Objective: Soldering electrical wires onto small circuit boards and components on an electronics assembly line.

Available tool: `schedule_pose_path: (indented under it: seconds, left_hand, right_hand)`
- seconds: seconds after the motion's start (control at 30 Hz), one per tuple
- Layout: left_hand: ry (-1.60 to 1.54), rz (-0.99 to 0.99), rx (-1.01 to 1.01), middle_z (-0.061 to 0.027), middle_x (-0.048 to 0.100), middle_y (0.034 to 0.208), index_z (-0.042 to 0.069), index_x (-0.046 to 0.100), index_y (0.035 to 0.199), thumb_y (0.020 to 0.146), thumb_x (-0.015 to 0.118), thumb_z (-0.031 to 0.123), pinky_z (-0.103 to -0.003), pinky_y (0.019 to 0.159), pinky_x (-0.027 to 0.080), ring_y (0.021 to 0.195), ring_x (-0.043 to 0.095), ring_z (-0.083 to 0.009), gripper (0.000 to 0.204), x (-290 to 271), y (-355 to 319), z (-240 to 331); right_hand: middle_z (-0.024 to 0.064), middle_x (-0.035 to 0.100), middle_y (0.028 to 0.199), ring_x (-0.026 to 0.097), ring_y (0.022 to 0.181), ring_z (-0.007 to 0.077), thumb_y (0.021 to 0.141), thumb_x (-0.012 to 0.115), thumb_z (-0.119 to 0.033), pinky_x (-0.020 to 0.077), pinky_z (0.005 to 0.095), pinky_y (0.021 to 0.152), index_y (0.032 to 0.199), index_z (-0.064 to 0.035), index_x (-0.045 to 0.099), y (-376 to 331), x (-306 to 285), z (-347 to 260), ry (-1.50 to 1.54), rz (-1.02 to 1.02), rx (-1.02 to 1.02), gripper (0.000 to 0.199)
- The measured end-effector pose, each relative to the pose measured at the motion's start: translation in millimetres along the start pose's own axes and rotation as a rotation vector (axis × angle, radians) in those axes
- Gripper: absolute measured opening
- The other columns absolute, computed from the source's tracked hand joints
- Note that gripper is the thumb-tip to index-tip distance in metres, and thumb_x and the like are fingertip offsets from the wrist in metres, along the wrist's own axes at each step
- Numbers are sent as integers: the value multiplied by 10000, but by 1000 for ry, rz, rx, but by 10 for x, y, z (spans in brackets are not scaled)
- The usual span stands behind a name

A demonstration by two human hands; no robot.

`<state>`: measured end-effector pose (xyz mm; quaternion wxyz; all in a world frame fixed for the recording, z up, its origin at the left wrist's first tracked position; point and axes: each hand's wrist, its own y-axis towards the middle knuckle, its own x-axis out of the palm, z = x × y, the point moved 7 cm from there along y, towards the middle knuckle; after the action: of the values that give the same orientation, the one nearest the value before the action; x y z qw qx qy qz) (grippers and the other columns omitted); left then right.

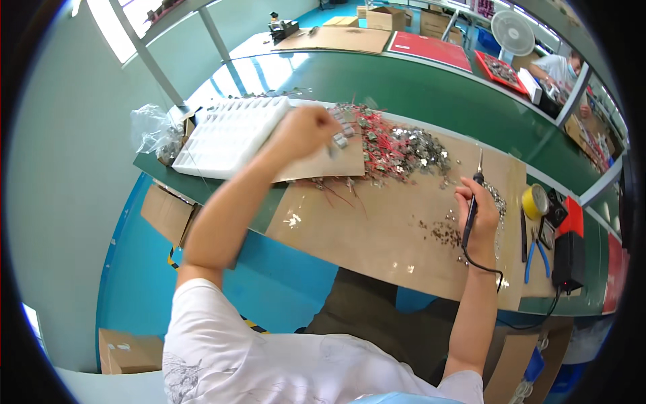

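Observation:
My right hand point(481, 217) grips a soldering iron point(472, 205) by its black handle, its metal tip pointing up and away from me. The iron's black cord curls down past my wrist. My left hand point(306, 132) is closed, smeared a little by motion, above a cardboard sheet point(346, 163) beside the white compartment tray point(232, 135). A small blurred silvery piece shows just below its fingers; I cannot make out what it is. Small silver metal parts point(342, 139) lie close by. To their right spreads a pile of red wires point(380, 138) and shiny metal pieces point(420, 151).
At right stand a yellow solder spool point(535, 201), blue-handled pliers point(537, 259) and a black power box point(568, 262). Tiny dark bits point(444, 233) lie on the brown board. A clear plastic bag point(153, 129) sits left of the tray. Another person point(558, 71) works at far right.

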<state>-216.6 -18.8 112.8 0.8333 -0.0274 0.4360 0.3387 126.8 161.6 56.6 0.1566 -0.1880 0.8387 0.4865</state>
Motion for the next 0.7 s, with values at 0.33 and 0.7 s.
schedule_pose_path:
  seconds: [0.33,0.7]
  left_hand:
    - [628,338,-393,-83,792,791,45,830,915,946,715,374,-372,838,589,795,764,-237,350,-2376,683,-2840]
    - [1249,447,-411,-83,793,808,85,844,950,946,707,393,-383,903,577,877,766,-244,337,-3086,384,-4071]
  right_hand:
    - [118,746,945,739,837,217,878,753,95,581,320,767,1187,-40,707,3,54,-95,-6,-48,-16,340]
    - [120,735,933,730,827,217,873,758,92,578,323,757,1184,-36,702,39,134,-99,65,-95,-6,341]
